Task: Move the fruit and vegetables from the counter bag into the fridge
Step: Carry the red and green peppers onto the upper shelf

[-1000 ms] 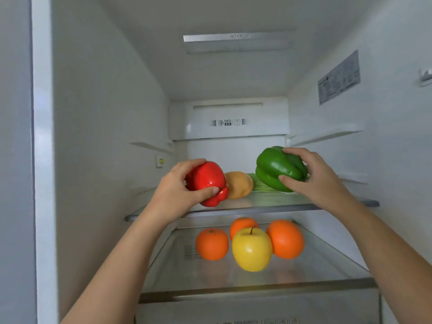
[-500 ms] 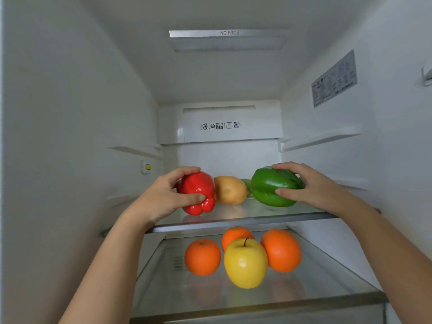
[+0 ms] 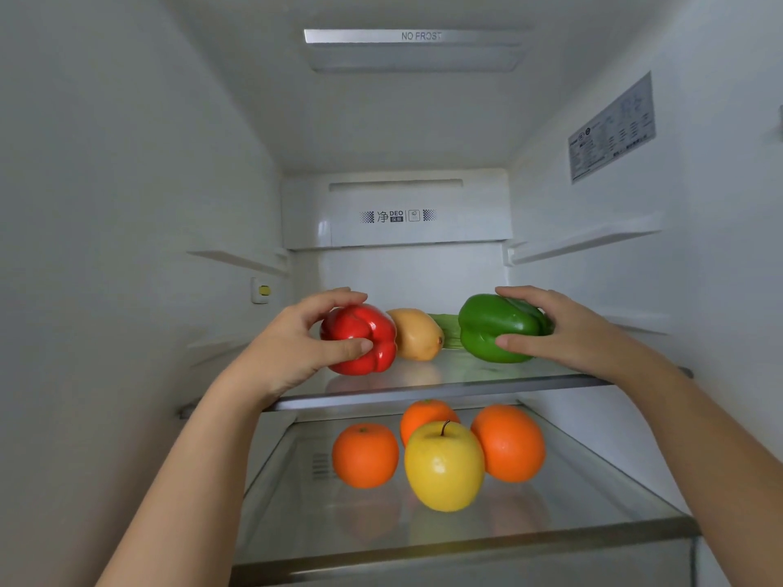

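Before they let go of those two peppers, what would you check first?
1. Red pepper resting on the upper shelf: cannot tell, the left hand still wraps it.
2. Green pepper down on the shelf: looks ok, its underside meets the glass; the right hand holds it.
3. Red pepper back from the shelf's front edge: not ok, it sits close.
4. Room beside the potato: ok for the green pepper, tight for the red, which nearly touches it.
5. Fruit below out of the way: ok, apple and oranges lie on the lower shelf.
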`<state>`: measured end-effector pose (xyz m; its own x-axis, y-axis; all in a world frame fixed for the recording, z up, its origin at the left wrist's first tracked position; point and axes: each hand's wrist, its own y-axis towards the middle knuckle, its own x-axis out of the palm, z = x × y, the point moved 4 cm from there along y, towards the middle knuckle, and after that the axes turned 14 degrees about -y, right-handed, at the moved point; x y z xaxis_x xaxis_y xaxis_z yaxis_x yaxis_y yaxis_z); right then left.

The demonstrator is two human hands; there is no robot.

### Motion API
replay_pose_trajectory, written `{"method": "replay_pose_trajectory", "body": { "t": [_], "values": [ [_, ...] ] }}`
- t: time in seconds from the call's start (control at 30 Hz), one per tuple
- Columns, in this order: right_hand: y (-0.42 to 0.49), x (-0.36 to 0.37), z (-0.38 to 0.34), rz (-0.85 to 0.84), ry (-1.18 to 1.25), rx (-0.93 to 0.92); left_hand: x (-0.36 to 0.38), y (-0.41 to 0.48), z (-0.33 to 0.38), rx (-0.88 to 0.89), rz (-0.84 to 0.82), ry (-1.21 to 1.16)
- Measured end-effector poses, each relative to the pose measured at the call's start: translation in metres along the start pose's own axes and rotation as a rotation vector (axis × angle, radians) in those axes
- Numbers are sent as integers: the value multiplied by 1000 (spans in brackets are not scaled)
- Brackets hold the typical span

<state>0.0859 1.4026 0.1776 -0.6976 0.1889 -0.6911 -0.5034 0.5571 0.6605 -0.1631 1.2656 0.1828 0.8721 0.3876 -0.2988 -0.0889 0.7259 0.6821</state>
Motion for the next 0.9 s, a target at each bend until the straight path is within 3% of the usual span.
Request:
{"method": "replay_pose_trajectory", "body": {
  "t": [0.27, 0.57, 0.77, 0.9],
  "values": [
    [-8, -3, -5, 125, -64, -13, 4, -7, 13, 129, 70, 218],
    [-49, -5, -61, 483, -259, -186, 36, -69, 46, 395, 457, 424],
    [-109, 22, -100, 592, -409, -203, 74, -122, 42, 415, 429, 552],
    [-145, 37, -108, 544, -470, -134, 90, -149, 31, 408, 348, 552]
  ]
}}
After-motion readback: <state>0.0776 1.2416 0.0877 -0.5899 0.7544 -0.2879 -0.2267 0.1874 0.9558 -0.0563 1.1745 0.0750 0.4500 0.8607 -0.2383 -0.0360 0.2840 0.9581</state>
